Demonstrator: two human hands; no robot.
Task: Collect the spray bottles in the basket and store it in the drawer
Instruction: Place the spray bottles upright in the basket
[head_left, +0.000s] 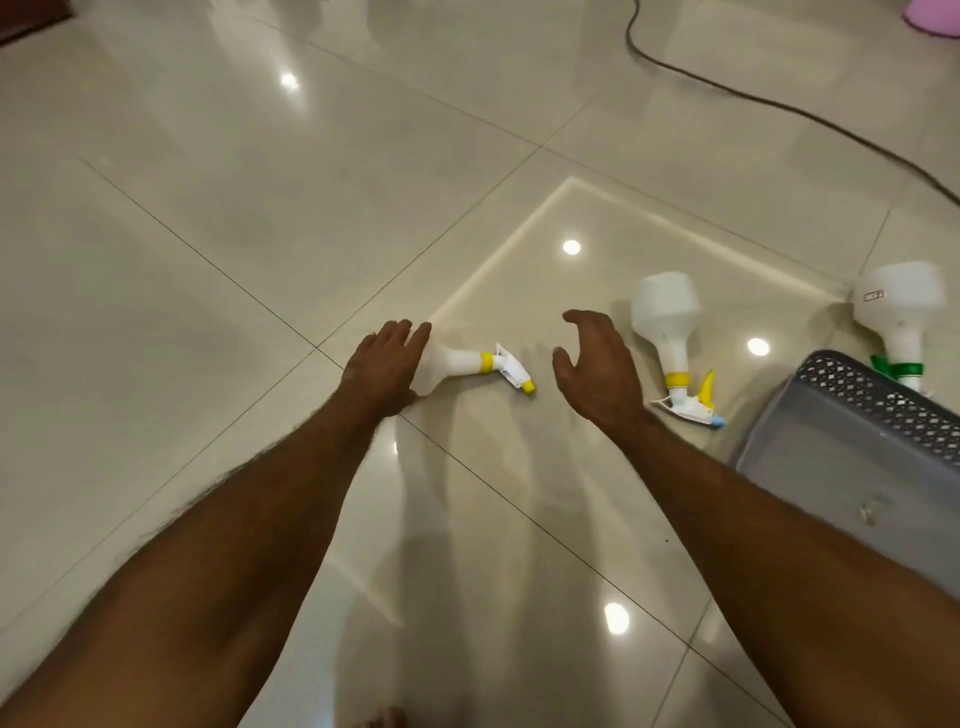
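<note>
Both bare arms reach out over a glossy tiled floor (208, 218), and furthest left the left hand (382, 366) lies palm-down on the body of the first spray bottle (470, 362), fingers stretched flat over it rather than curled round, so whether it truly has a grip cannot be told from here. That bottle lies on its side on the floor, its white neck, yellow collar and white trigger head with a yellow nozzle poking out to the right of the left hand, into the gap between the two hands. Across that gap, the right hand (597, 371) hovers with fingers spread and curved, thumb apart, empty and touching nothing. Just to the right of the right hand lies the second spray bottle (665, 317), also on its side, fat white body pointing away from the person, yellow collar and trigger with a blue tip pointing back, close by the right wrist. Further right again, the third spray bottle (901, 306) rests beyond the basket, white with a green collar, its head hidden behind the rim. The grey basket (852, 457), lattice-walled, sits on the floor right of the right forearm, nothing visible inside. Far beyond the hands, a dark cable (769, 98) snakes across the tiles.
</note>
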